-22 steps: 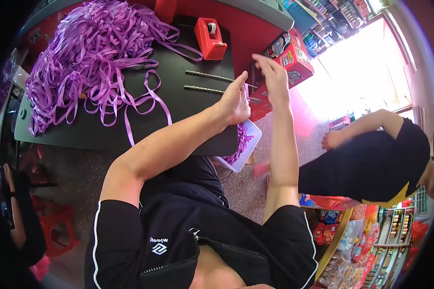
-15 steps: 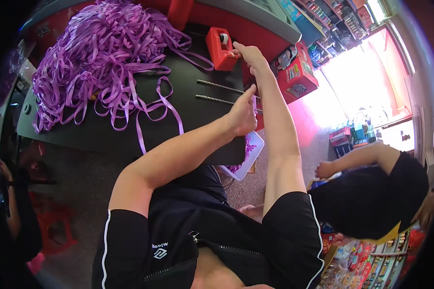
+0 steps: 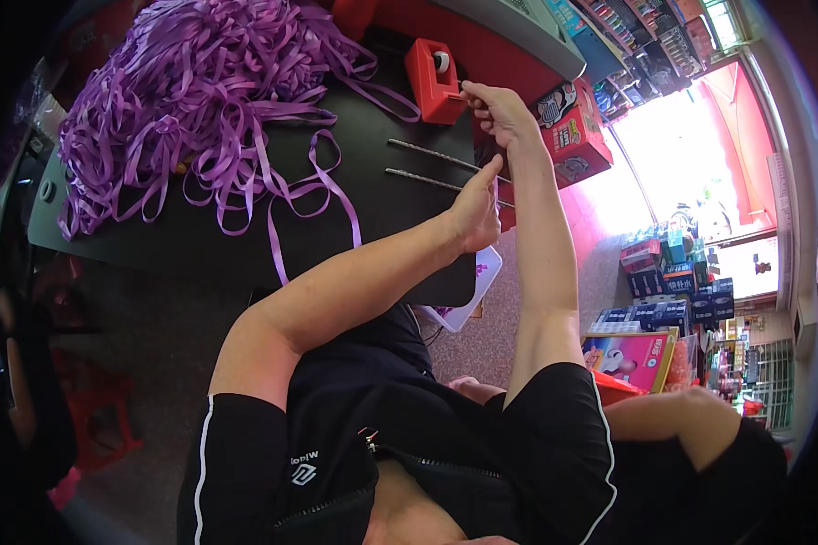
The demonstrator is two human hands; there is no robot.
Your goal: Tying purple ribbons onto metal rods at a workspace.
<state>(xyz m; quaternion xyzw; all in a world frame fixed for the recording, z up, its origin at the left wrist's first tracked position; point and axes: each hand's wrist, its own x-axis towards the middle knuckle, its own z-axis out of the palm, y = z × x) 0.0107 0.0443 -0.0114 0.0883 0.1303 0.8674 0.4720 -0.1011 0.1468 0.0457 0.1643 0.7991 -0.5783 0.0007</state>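
- At the far right of the black table (image 3: 400, 238), my right hand (image 3: 505, 113) is at the front end of the red tape dispenser (image 3: 440, 108), fingers bent. Whether they pinch a strip of tape is too fine to tell.
- By the table's right edge, my left hand (image 3: 475, 218) stands with its thumb raised beside two twisted metal rods (image 3: 434, 154). Its other fingers are hidden, so I cannot tell whether it grips anything.
- Both rods lie on the tabletop, side by side, reaching toward that edge; the purple ribbon (image 3: 218, 100) is heaped well to their left, with loose loops trailing toward me.
- I judge the step in hand to be getting tape from the dispenser. Next, I think, calls for a firm pinch and a pull across its front edge, with my left hand steady.
- Inside the dispenser sits a pale tape roll (image 3: 442, 62).
- Below the table's right edge, a white bin (image 3: 484, 292) has a few purple pieces (image 3: 483, 271) in it; my view into it is partial.
- Beyond my right hand stands a red printed carton (image 3: 580, 136); its contents do not show.
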